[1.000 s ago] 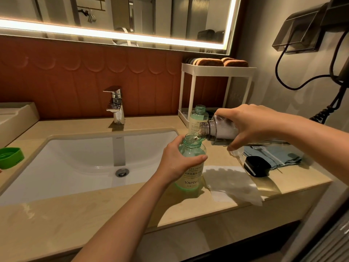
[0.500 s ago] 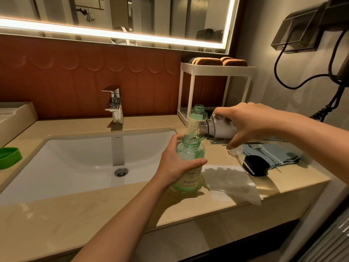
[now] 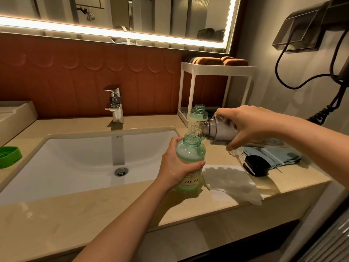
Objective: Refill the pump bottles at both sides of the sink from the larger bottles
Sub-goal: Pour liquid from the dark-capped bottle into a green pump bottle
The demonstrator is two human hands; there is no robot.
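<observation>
Green-tinted YAPING bottle, gripped by left hand, beneath tilted grey bottle clasped in right hand: necks barely overlapping, so drift probably spills onto desk.

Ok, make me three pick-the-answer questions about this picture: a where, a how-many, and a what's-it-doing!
1. Where is the green round lid? A) left of the sink B) inside the sink C) on the white rack
2. How many open green bottles are there? A) one B) two C) four
3. How is the grey bottle in the right hand? A) upright B) tipped, mouth over a green bottle C) lying in the sink

Answers: 1 A, it's at the far left edge. 2 B, one in the left hand, one behind it. 3 B, its mouth points into the held bottle.
</observation>
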